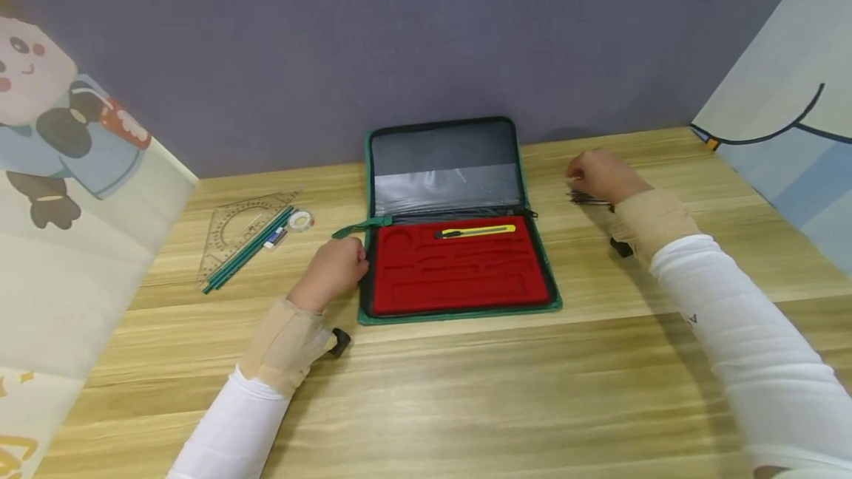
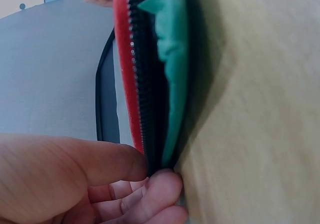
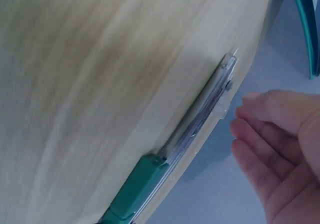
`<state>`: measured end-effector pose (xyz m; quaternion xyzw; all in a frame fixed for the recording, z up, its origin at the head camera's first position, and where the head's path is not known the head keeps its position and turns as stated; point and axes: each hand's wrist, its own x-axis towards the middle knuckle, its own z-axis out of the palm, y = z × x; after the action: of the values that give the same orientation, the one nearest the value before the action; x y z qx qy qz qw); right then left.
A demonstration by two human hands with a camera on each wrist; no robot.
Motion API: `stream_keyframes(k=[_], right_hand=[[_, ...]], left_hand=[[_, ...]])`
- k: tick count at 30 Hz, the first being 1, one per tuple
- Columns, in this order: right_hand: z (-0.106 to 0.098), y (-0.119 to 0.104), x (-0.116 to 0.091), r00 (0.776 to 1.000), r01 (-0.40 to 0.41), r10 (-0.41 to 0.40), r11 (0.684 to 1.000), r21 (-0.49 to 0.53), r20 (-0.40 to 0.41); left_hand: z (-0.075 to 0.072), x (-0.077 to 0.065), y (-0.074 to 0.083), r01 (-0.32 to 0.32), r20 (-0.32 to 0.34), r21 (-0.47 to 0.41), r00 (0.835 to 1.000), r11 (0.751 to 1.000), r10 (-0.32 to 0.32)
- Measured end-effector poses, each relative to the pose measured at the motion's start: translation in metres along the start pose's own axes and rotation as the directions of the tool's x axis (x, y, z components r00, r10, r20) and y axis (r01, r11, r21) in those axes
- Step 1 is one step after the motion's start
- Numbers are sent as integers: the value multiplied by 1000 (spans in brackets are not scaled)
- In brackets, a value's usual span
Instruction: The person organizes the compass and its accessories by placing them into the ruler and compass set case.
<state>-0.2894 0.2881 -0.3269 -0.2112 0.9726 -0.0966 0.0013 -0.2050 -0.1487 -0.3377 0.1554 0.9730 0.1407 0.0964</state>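
Note:
My left hand (image 1: 333, 272) pinches the left edge of an open green zip case (image 1: 459, 318) between thumb and fingers. In the left wrist view, its black zipper (image 2: 137, 68) runs up from the fingertips. The case has a red moulded tray (image 1: 459, 272) with shaped recesses, and a yellow utility knife (image 1: 479, 231) lies along its top. My right hand (image 1: 606, 174) hovers right of the case with loosely bent fingers, holding nothing visible. Just by its fingertips lie slim metal tools (image 3: 200, 114), beside a small green box (image 3: 135, 189) on the table.
At the left lie a clear set square (image 1: 222, 224), green pencils (image 1: 249, 250), a white tape roll (image 1: 301, 221) and an eraser (image 1: 275, 237). The case's lid with its clear pocket (image 1: 449, 191) leans up near the grey back panel (image 1: 426, 35). The wooden table (image 1: 506, 405) runs to the front.

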Motion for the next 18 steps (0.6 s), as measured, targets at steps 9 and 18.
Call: stream_keyframes(k=[9, 18], right_hand=[[2, 5, -2, 998, -48, 47, 999, 1, 43], [2, 6, -3, 996, -75, 74, 997, 16, 54]], left_hand=[[1, 0, 0, 0, -2, 4, 1000, 1000, 0], [0, -1, 2, 4, -6, 4, 1000, 1000, -4]])
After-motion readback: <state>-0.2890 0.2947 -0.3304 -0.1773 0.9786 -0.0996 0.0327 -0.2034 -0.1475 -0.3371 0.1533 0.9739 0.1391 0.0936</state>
